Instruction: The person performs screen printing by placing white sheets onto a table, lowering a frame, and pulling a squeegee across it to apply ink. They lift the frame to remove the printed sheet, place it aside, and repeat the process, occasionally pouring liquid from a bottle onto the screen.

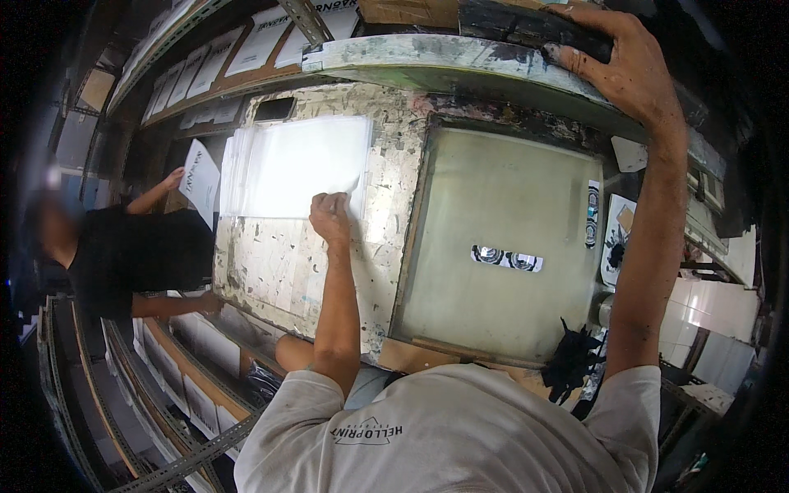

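My left hand [330,215] is closed in a pinch at the near right corner of a stack of white sheets [300,160]. The top sheet's corner buckles up beside my fingers. The stack lies on a worn, paint-chipped board [279,271]. Far to the right, my raised right hand [629,70] is wrapped round the end of a dark, ink-stained bar [526,31] on a paint-smeared ledge [411,56]. Between my arms lies a framed greenish printing screen [501,201]. Two strips with dark round patterns, one near its middle [507,259] and one by its right edge [592,214], show on it.
A co-worker in black [156,255] stands at left, holding a printed white sheet [200,181]. Racks with printed sheets [261,41] rise at the far left; more shelving [185,370] stands near left. A black, ink-soaked rag [573,357] hangs by the screen's near right corner.
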Action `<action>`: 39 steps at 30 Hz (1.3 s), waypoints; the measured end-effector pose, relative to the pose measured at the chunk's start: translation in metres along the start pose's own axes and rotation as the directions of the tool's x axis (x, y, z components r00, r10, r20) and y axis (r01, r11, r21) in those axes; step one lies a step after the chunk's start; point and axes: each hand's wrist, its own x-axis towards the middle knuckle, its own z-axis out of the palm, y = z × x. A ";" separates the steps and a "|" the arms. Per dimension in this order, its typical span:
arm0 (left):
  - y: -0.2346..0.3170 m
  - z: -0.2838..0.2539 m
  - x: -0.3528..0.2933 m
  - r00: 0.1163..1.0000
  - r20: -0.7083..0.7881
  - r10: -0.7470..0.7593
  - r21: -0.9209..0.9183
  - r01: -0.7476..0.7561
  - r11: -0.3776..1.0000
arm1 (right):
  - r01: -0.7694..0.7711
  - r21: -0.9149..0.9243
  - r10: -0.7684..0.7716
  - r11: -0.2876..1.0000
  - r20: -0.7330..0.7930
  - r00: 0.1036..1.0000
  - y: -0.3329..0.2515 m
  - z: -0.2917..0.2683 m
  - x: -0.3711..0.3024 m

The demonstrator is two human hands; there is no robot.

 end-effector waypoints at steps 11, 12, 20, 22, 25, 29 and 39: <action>0.112 -0.028 -0.025 0.716 0.628 0.304 -0.141 -0.280 0.950 | -0.032 -0.068 0.025 0.997 -0.105 0.994 -0.013 -0.003 -0.016; 0.103 -0.024 -0.041 0.723 0.627 0.291 -0.081 -0.311 0.947 | 0.016 -0.060 -0.022 0.998 -0.104 0.994 -0.013 0.009 -0.013; 0.189 0.068 -0.089 0.498 0.628 0.598 -0.353 -0.503 0.789 | -0.128 0.005 0.126 0.992 0.155 0.980 0.012 -0.003 0.005; 0.211 0.085 -0.096 0.414 0.630 0.657 -0.421 -0.530 0.737 | -0.079 0.046 0.075 0.996 0.089 0.993 0.008 -0.003 0.000; 0.241 0.100 -0.113 0.341 0.607 0.718 -0.508 -0.529 0.680 | 0.000 0.028 0.000 1.000 0.019 1.000 0.007 -0.009 -0.011; 0.246 0.100 -0.127 0.319 0.631 0.707 -0.505 -0.522 0.687 | -0.035 0.153 0.017 0.988 0.119 0.993 0.021 0.002 0.003; 0.247 0.082 -0.140 0.296 0.611 0.734 -0.538 -0.525 0.659 | -0.016 0.147 -0.005 0.989 0.144 0.990 0.023 -0.004 0.002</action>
